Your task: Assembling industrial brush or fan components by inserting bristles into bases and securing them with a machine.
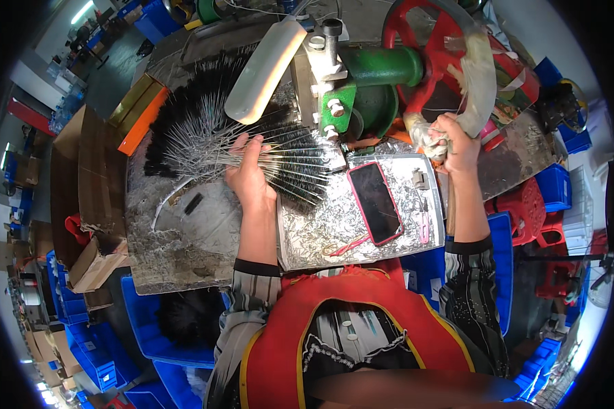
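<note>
My left hand (pixel 250 174) is closed around the bare wire stems of several thin twisted-wire brushes (pixel 297 163), their dark bristles fanned out to the right. Beside and beyond it lies a big heap of similar black-bristled brushes (pixel 191 129) with wire ends bunched together. My right hand (pixel 457 146) grips the cloth-wrapped lower rim of a red handwheel (pixel 443 51). The wheel sits on the shaft of a green machine (pixel 382 68) with bolts at its head. A white lamp (pixel 265 71) hangs over the brushes, hiding part of the heap.
A tray (pixel 307 235) strewn with metal clippings lies before me, carrying a phone in a pink case (pixel 375 202) and a small metal block (pixel 421 179). Orange and cardboard boxes (pixel 92 198) stand left of the worktable. Blue bins (pixel 140 327) and red stools (pixel 522 211) surround it.
</note>
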A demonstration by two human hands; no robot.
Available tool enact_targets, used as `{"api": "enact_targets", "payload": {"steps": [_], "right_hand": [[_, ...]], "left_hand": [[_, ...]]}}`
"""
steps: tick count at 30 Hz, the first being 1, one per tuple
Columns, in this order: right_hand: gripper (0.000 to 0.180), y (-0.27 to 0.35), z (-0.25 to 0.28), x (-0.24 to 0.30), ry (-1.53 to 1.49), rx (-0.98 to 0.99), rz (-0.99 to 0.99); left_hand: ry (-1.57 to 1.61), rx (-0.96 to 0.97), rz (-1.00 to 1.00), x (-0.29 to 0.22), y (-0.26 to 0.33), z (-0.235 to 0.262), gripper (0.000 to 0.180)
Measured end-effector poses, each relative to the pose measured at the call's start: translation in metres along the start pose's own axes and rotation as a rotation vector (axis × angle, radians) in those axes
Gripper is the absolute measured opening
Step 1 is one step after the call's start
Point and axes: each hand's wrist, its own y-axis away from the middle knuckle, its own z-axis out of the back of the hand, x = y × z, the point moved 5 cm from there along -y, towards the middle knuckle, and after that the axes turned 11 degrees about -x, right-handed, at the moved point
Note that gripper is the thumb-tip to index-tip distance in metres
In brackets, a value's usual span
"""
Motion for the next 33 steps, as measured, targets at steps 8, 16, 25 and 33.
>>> {"api": "enact_targets", "payload": {"steps": [8,16,25,33], "right_hand": [[0.015,0.001,-0.010,0.038,0.028,0.022,-0.139],[0.013,-0.002,-0.010,0.040,0.031,0.012,-0.115],[0.008,0.004,-0.001,-0.013,-0.020,0.046,0.267],[0.014,0.006,-0.007,0.027,-0.004,-0.059,-0.100]], "left_hand": [[0.073,-0.114,-0.045,0.003,-0.002,0.004,0.031],[0.012,-0.142,-0.080,0.005,-0.006,0.005,0.028],[0.022,-0.112,-0.068,0.002,-0.003,0.003,0.030],[-0.153,0.331,0.206,0.000,0.004,0.016,0.040]]}}
